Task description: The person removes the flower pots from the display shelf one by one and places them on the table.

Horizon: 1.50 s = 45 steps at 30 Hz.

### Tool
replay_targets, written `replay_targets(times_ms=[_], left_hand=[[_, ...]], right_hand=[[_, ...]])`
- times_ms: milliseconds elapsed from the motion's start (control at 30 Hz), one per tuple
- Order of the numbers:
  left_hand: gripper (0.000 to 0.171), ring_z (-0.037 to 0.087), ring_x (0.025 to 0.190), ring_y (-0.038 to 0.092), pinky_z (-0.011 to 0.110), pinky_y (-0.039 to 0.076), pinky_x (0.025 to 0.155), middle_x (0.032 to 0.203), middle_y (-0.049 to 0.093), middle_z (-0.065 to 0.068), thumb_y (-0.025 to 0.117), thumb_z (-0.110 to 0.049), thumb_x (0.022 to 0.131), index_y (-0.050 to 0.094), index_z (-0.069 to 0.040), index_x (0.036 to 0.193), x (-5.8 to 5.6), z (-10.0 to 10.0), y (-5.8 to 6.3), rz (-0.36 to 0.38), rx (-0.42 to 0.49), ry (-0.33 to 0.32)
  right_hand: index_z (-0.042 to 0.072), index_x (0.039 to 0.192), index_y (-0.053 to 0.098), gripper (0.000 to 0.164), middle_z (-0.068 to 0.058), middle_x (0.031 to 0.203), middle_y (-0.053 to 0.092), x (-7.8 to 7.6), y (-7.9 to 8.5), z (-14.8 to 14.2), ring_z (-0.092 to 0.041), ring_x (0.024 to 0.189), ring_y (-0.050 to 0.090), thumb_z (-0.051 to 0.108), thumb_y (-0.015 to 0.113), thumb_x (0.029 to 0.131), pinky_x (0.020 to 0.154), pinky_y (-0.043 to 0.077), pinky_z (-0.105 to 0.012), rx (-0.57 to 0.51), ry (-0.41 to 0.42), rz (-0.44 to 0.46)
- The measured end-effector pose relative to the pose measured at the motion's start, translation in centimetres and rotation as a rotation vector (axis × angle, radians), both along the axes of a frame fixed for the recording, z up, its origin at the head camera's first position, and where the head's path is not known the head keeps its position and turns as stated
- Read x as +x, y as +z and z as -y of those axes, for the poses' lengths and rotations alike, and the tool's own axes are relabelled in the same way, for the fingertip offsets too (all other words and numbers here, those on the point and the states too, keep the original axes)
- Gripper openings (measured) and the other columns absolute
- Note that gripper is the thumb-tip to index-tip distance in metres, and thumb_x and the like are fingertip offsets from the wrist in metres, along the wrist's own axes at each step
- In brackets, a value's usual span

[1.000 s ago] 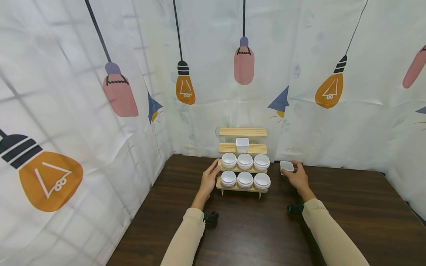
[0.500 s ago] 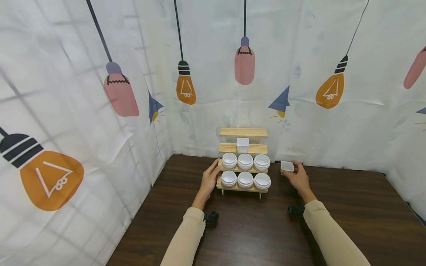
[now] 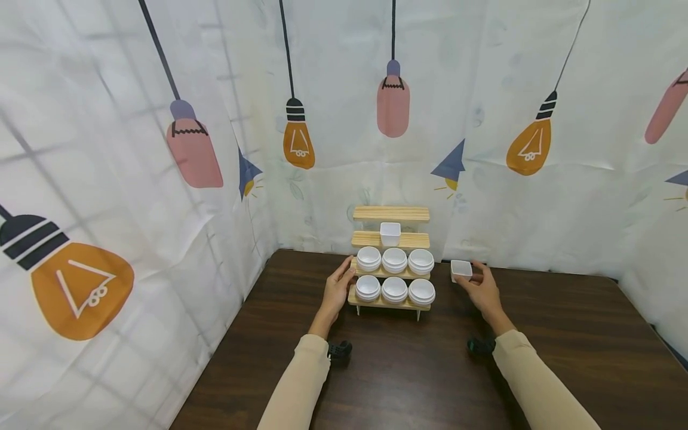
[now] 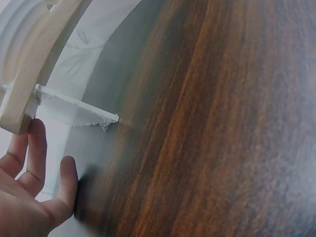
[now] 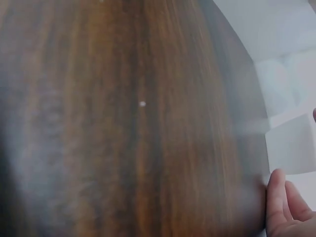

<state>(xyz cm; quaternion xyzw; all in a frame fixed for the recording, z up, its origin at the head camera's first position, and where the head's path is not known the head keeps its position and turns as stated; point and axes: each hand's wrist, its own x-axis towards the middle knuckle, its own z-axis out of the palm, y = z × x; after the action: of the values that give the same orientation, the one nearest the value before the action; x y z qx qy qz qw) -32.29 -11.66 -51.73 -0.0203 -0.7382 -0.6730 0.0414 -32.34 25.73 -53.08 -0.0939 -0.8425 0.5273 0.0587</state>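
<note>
A tiered wooden stand [image 3: 391, 240] holds round white bowls [image 3: 395, 286] on its two lower shelves. On the shelf above them sits one square white bowl [image 3: 390, 233]. My left hand [image 3: 336, 289] grips the stand's left end, thumb and finger at the second shelf from the bottom. The left wrist view shows fingers [image 4: 37, 153] against the wooden shelf end [image 4: 29, 89], by a white support [image 4: 74, 103]. To the right of the stand, my right hand [image 3: 480, 289] pinches another square white bowl [image 3: 461, 270] between thumb and fingers near the table's back edge.
The dark wood-grain table [image 3: 408, 370] backs onto a white curtain [image 3: 344, 143] printed with hanging lamps. A second curtain side runs along the table's left edge. The stand's top shelf [image 3: 391, 214] bears nothing.
The right forearm has shifted slightly right and toward the body, and the head view has moved a little. Both hands stay at the stand and the square bowl.
</note>
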Motion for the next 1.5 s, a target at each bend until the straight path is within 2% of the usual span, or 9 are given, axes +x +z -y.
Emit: replay_targets(times_ms=[233, 433, 600, 700, 867, 1033, 1233, 1433, 1500], left_hand=[[0.048, 0.018, 0.092, 0.061, 0.033, 0.048, 0.078, 0.106, 0.070, 0.015, 0.056, -0.037, 0.106, 0.050, -0.028, 0.153, -0.2, -0.2, -0.2, 0.002, 0.004, 0.008], [0.048, 0.024, 0.093, 0.061, 0.031, 0.048, 0.075, 0.090, 0.067, 0.000, 0.055, -0.035, 0.107, 0.050, -0.026, 0.154, -0.5, 0.1, -0.4, 0.011, 0.015, 0.003], [0.051, 0.021, 0.091, 0.062, 0.036, 0.050, 0.077, 0.089, 0.066, -0.005, 0.054, -0.032, 0.108, 0.045, -0.021, 0.157, -0.5, 0.3, -0.3, 0.015, 0.031, -0.025], [0.050, 0.021, 0.092, 0.062, 0.036, 0.050, 0.077, 0.091, 0.067, -0.005, 0.054, -0.033, 0.108, 0.046, -0.024, 0.156, -0.5, 0.3, -0.3, 0.019, 0.040, -0.024], [0.046, 0.019, 0.093, 0.062, 0.030, 0.050, 0.077, 0.106, 0.070, 0.001, 0.056, -0.036, 0.106, 0.052, -0.031, 0.152, -0.4, 0.2, -0.4, 0.015, 0.032, 0.001], [0.047, 0.012, 0.090, 0.061, 0.028, 0.050, 0.077, 0.119, 0.069, 0.009, 0.057, -0.038, 0.106, 0.052, -0.030, 0.152, -0.3, 0.2, -0.4, 0.003, 0.028, 0.006], [0.049, 0.011, 0.089, 0.060, 0.025, 0.049, 0.074, 0.120, 0.069, 0.011, 0.056, -0.037, 0.106, 0.049, -0.026, 0.154, -0.1, 0.2, -0.3, -0.002, 0.024, -0.006], [0.047, 0.010, 0.088, 0.059, 0.027, 0.048, 0.077, 0.117, 0.069, 0.009, 0.056, -0.037, 0.106, 0.051, -0.031, 0.152, -0.3, 0.1, -0.2, 0.004, 0.013, 0.005], [0.048, 0.019, 0.092, 0.062, 0.031, 0.050, 0.079, 0.117, 0.069, 0.013, 0.056, -0.033, 0.107, 0.050, -0.026, 0.153, 0.3, 0.1, 0.7, 0.007, 0.017, -0.011]], right_hand=[[0.009, 0.161, 0.026, 0.078, -0.026, 0.140, 0.048, 0.9, 0.3, -0.1, -0.035, 0.118, 0.059, 0.042, 0.064, 0.101, 0.083, 0.051, -0.029, -0.022, -0.002, 0.006], [0.005, 0.154, 0.036, 0.065, -0.020, 0.129, 0.051, 1.7, 0.8, 0.4, -0.024, 0.092, 0.065, 0.027, 0.066, 0.100, 0.074, 0.054, -0.023, -0.113, -0.091, 0.002], [0.003, 0.147, 0.044, 0.055, -0.016, 0.126, 0.055, 2.3, 1.7, 1.0, -0.011, 0.092, 0.057, 0.021, 0.066, 0.099, 0.071, 0.051, -0.019, -0.122, -0.113, -0.061], [0.004, 0.145, 0.048, 0.052, -0.016, 0.128, 0.056, 2.6, 2.8, 1.5, -0.008, 0.096, 0.052, 0.021, 0.066, 0.100, 0.073, 0.047, -0.015, -0.108, -0.095, -0.100], [0.004, 0.141, 0.052, 0.048, -0.018, 0.128, 0.058, 2.9, 5.0, 3.1, -0.013, 0.099, 0.052, 0.022, 0.067, 0.099, 0.074, 0.045, -0.016, -0.070, -0.048, -0.170], [0.006, 0.139, 0.053, 0.046, -0.018, 0.130, 0.058, 2.9, 6.8, 4.7, -0.017, 0.104, 0.053, 0.021, 0.068, 0.098, 0.073, 0.048, -0.018, -0.063, 0.016, -0.227], [0.009, 0.140, 0.053, 0.046, -0.018, 0.132, 0.057, 2.5, 8.6, 6.2, -0.025, 0.112, 0.053, 0.021, 0.069, 0.098, 0.081, 0.048, -0.025, -0.071, 0.086, -0.249], [0.009, 0.140, 0.055, 0.047, -0.019, 0.131, 0.058, 2.0, 10.3, 7.7, -0.028, 0.112, 0.055, 0.023, 0.069, 0.098, 0.092, 0.045, -0.031, -0.058, 0.158, -0.290], [0.008, 0.141, 0.054, 0.048, -0.018, 0.130, 0.058, 1.9, 10.8, 8.2, -0.030, 0.113, 0.055, 0.023, 0.069, 0.098, 0.093, 0.045, -0.036, -0.058, 0.180, -0.295]])
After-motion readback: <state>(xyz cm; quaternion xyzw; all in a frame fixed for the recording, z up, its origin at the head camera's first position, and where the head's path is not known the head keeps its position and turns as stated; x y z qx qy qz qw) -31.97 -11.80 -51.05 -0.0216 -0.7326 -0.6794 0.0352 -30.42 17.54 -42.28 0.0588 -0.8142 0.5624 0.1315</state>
